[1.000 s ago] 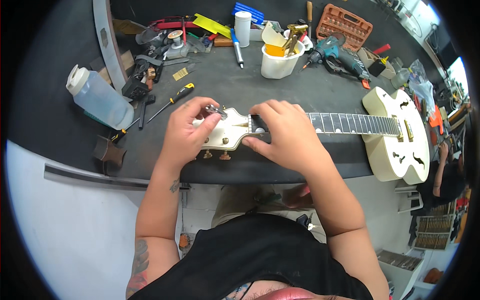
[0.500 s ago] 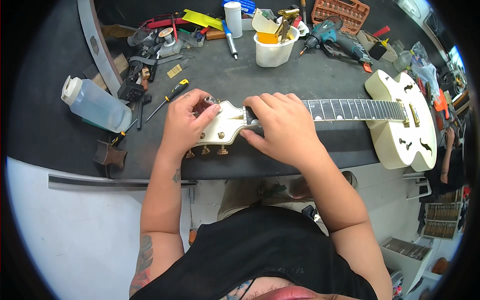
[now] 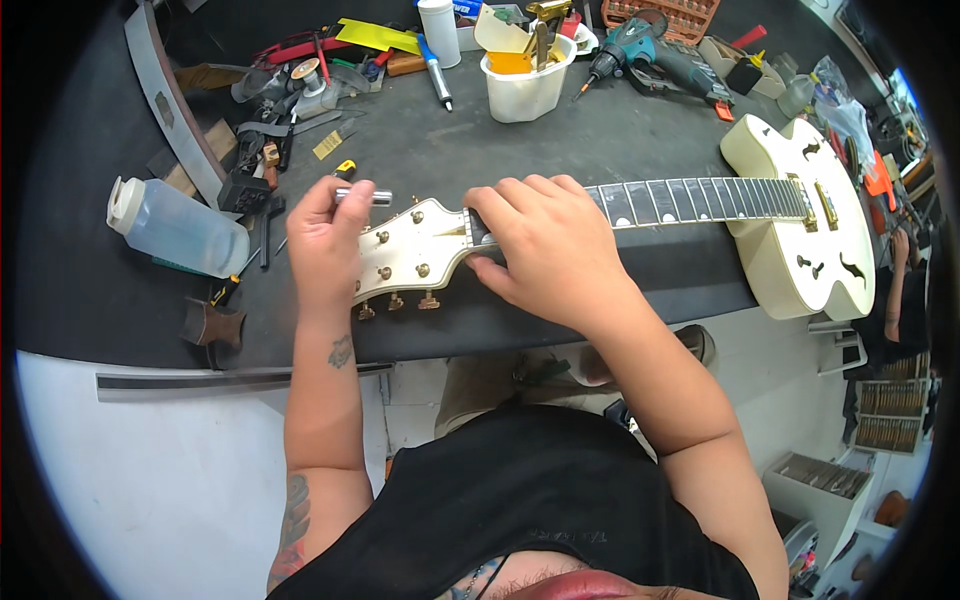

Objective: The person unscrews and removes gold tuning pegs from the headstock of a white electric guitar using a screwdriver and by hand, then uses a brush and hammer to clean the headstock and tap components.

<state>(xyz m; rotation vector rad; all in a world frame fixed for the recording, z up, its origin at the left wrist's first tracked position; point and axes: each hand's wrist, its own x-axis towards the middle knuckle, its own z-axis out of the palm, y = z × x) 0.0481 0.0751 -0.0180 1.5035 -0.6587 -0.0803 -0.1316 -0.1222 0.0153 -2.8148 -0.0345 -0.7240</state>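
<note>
The left hand (image 3: 325, 240), just left of the headstock (image 3: 408, 252), is curled closed, thumb and fingers pinching one short metal cylinder (image 3: 379, 198). The right hand (image 3: 545, 250), just right of the headstock, wraps around the neck (image 3: 680, 202) of one cream guitar (image 3: 765, 265), whose body lies well to the headstock's right. Three tuner buttons (image 3: 396, 300) show along the headstock's near edge. Beyond it are one white tub (image 3: 524, 95) and one teal drill (image 3: 630, 45) (farther right). Pale lettering marks the black top (image 3: 520, 470), nearer than the headstock.
</note>
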